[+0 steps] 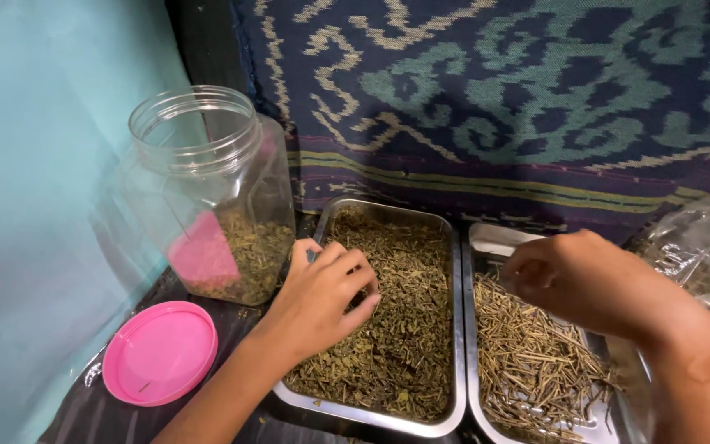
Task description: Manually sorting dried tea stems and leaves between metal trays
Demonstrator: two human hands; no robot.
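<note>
Left hand [322, 300] resting on the dried green leaf pieces [396, 329] in the left steel tray [458, 329], fingers curled loosely into the pile as if pinching some, though what sits between the fingertips cannot be told. Right hand [581, 279] hovering over the far end of the right steel tray [486, 238], fingers bent inward and half closed; impossible to tell whether anything is gripped. Thin pale stems [527, 362] lying in that right tray (mostly along its near half), trays side by side and touching along their long rims. Just beside the left tray, toward the left, a clear plastic jar [207, 189], open at the top, tilted slightly, partly filled with the same green leaf pieces. Pink round lid [159, 352] lying flat on the dark worktop [100, 415], near the jar's base. Crumpled clear plastic bag [700, 247] at the right edge. Patterned blue-green woven cloth [495, 90] behind the trays, pale teal fabric [34, 205] at left.
</note>
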